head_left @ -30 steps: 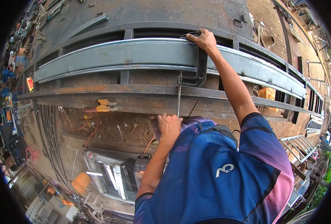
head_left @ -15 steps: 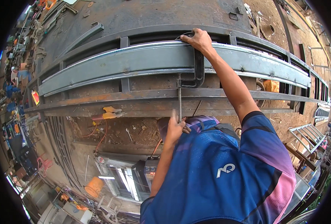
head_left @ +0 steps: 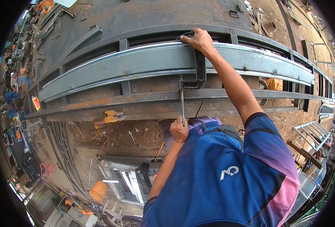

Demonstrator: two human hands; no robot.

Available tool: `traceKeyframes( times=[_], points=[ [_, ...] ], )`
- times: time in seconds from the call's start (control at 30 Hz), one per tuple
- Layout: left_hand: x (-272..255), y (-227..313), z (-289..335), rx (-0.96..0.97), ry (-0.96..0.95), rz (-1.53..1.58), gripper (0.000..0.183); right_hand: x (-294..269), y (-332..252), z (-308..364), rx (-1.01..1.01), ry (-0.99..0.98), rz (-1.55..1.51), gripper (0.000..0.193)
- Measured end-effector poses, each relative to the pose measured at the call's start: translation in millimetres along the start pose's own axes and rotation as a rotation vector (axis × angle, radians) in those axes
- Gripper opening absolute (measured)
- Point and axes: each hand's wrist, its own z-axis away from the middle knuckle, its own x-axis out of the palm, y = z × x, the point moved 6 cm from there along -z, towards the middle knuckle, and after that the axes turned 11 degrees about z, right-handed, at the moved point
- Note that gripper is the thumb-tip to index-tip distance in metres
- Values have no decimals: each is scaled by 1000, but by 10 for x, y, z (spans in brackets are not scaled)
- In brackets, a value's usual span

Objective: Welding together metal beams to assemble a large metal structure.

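Observation:
A black C-clamp (head_left: 201, 70) spans a long grey steel channel (head_left: 144, 62), which lies along a dark steel frame (head_left: 99, 101). My right hand (head_left: 201, 41) is closed around the far end of the clamp, at the channel's far edge. The clamp's threaded screw (head_left: 182, 105) points back toward my body. My left hand (head_left: 179, 130) wraps around the near end of that screw, close to my waist. Any cross handle on the screw is hidden in my fingers.
Yellow-handled tools (head_left: 112, 118) rest on the near ledge, left of the screw. A spoon (head_left: 132, 137) lies on the dirt floor. An orange bucket (head_left: 98, 191) and a white-framed window panel (head_left: 124, 183) are at lower left. A metal ladder-like frame (head_left: 313, 134) lies at right.
My left hand has gone from partly spread, blurred fingers beside the screw's end to a closed grip around it. My right hand stays on the clamp.

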Motion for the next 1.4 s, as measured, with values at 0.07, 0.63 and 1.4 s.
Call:
traceKeyframes(
  times=[0.07, 0.63, 1.4],
  points=[
    [-58, 11, -14, 73, 5, 95, 27, 13, 1, 2, -4, -15, -11, 67],
    [-1568, 1470, -2746, 490, -118, 95, 26, 214, 639, -356, -349, -802, -115, 50],
    [-833, 1259, -3539, 162, -814, -316, 53, 357, 593, -259, -571, -569, -200, 25]
  ],
)
